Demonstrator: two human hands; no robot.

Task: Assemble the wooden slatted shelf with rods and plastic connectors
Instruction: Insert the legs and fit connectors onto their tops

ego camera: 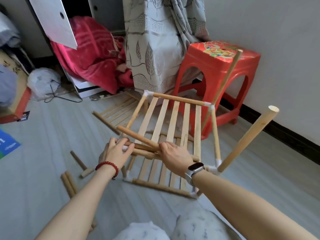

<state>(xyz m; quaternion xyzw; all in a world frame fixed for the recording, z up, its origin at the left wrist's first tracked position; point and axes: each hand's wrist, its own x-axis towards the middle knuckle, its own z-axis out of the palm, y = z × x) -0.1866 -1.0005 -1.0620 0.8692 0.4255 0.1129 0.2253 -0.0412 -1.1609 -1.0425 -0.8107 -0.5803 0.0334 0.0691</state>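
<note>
The half-built slatted shelf (174, 122) stands on the floor (52, 135), just before the red stool (216, 70). A loose rod (138, 137) is grasped by the right hand (174, 155), while a white connector (125, 148) at the near-left corner is pinched by the left hand (115, 150). The rod should be aligned squarely before being pushed in. Spare rods (69, 183) lie left; open floor is left there.

Left hand (115, 151): forearm extended, fingers curled in a grip, beaded bracelet at wrist. Right hand (174, 155): forearm extended, palm down, fingers gripping, watch at wrist.
</note>
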